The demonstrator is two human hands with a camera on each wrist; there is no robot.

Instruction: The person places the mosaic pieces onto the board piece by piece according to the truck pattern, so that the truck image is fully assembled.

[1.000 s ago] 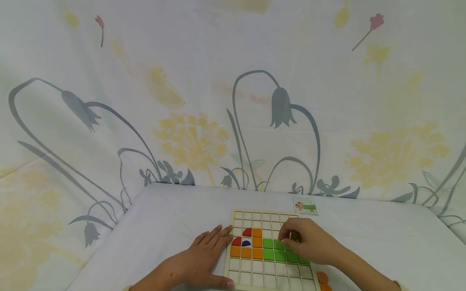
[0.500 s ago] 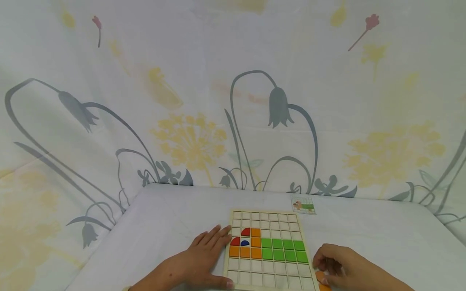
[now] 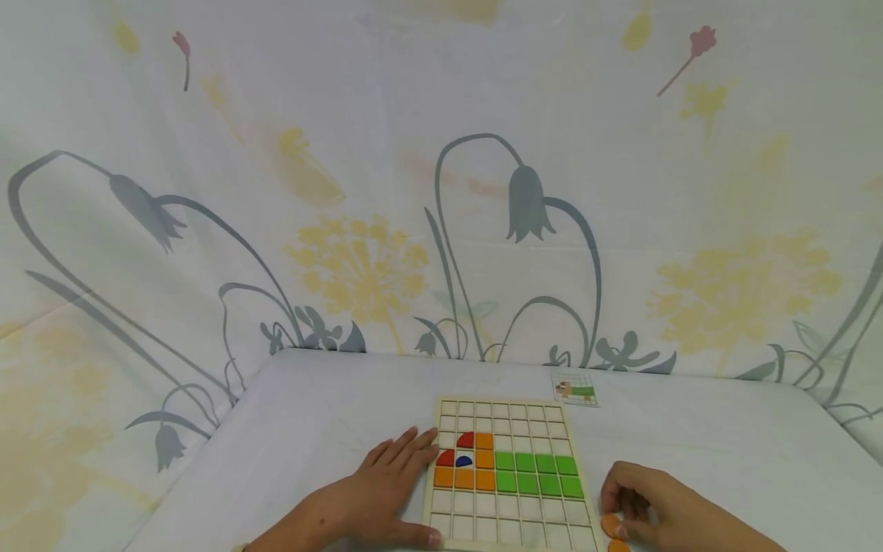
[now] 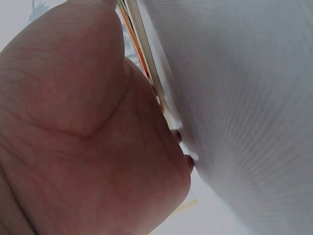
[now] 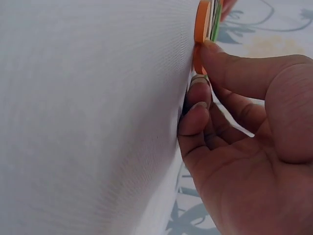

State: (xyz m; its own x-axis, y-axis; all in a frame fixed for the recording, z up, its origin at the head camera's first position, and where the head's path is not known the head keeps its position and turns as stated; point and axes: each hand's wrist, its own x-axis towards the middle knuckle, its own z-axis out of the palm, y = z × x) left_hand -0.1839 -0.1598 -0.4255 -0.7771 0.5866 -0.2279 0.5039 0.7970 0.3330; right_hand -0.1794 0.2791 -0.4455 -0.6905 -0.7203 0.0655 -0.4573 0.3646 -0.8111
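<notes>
A cream grid board point(image 3: 507, 533) lies on the white cloth, bearing orange, green, red and blue-and-white pieces. My left hand point(image 3: 389, 487) rests along its left edge, fingers spread and straight, thumb at the lower left corner. In the left wrist view the palm of the left hand point(image 4: 93, 122) covers most of the board. Right of the board, my right hand point(image 3: 645, 502) pinches a round orange disc point(image 3: 610, 526) between thumb and curled fingers, low at the cloth. The right wrist view shows the thumb tip on this orange disc point(image 5: 197, 59), its other fingers folded beneath.
A second orange disc point(image 3: 618, 546) lies just nearer, at the frame's bottom edge. Behind the board's right corner is a small picture card point(image 3: 576, 389) with a gridded animal. A flower-printed curtain point(image 3: 386, 176) hangs along the table's back.
My right hand has left the green pieces on the board and moved right and down to the orange discs, which have shifted slightly right. The left hand stays where it was.
</notes>
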